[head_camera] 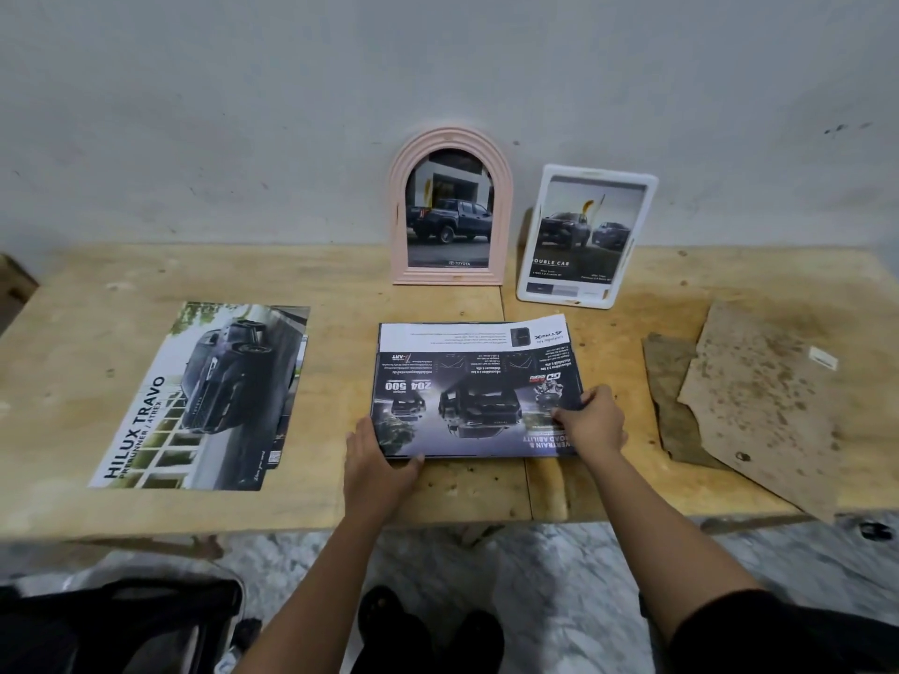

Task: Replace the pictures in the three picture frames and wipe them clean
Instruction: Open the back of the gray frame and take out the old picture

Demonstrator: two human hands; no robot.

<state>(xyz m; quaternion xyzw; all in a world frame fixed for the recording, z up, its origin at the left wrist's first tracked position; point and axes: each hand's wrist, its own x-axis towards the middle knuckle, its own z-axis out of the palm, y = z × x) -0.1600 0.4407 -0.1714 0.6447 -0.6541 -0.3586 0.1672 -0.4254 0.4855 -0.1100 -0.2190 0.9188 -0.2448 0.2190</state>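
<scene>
Car picture upside-down, long axis left-right

This looks like a bare, makeshift work corner of a home or storeroom, not a fitted shop or office. The rough pale plywood counter, two stained, pitted sheets butted together, stands against a scuffed grey plastered wall. Beneath is a grey-white marbled floor. A blotched brown cloth and a dark printed truck brochure sheet lie on the counter. A pink arched picture frame and a white rectangular picture frame stand at the wall.
</scene>
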